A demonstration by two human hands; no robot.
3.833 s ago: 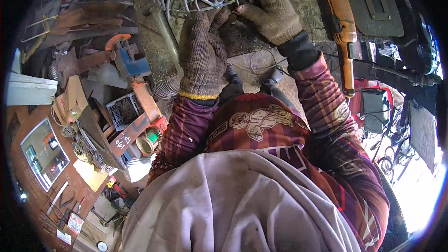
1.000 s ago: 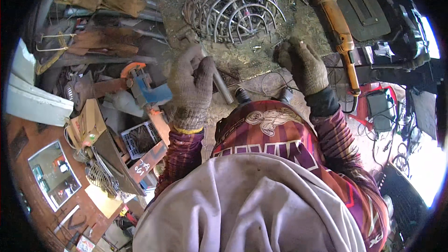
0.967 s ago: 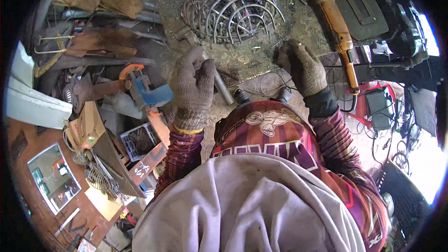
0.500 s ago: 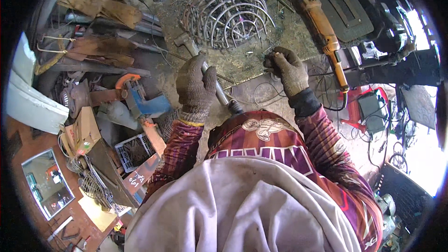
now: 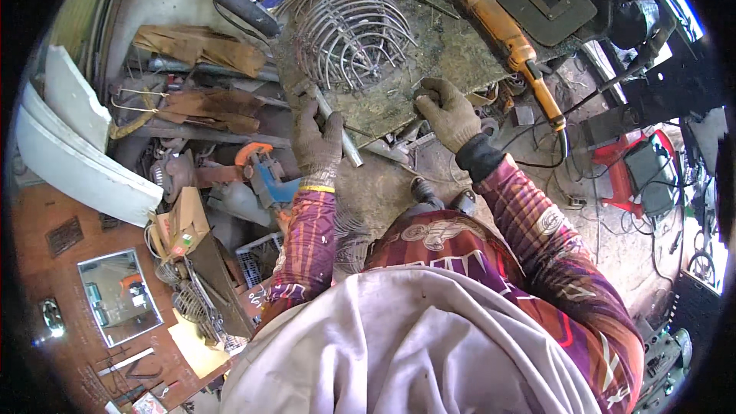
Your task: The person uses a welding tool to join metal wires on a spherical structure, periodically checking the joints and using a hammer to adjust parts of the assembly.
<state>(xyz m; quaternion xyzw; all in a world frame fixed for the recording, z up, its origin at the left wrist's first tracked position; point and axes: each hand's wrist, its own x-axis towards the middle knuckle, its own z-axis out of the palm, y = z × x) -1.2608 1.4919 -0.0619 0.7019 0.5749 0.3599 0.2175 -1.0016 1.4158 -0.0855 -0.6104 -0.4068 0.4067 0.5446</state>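
Now my gloved left hand [image 5: 318, 138] grips a metal rod [image 5: 340, 126] at centre frame, just below the wire cage [image 5: 351, 37]; my right hand [image 5: 448, 113], fingers curled, rests on the steel plate's [image 5: 452, 46] edge.

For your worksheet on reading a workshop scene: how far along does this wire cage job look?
Done: the domed wire cage stands formed on the metal bench. In hand: the left hand grips a metal rod; the right hand rests at the bench edge. Left: cannot tell; the angle grinder lies idle.
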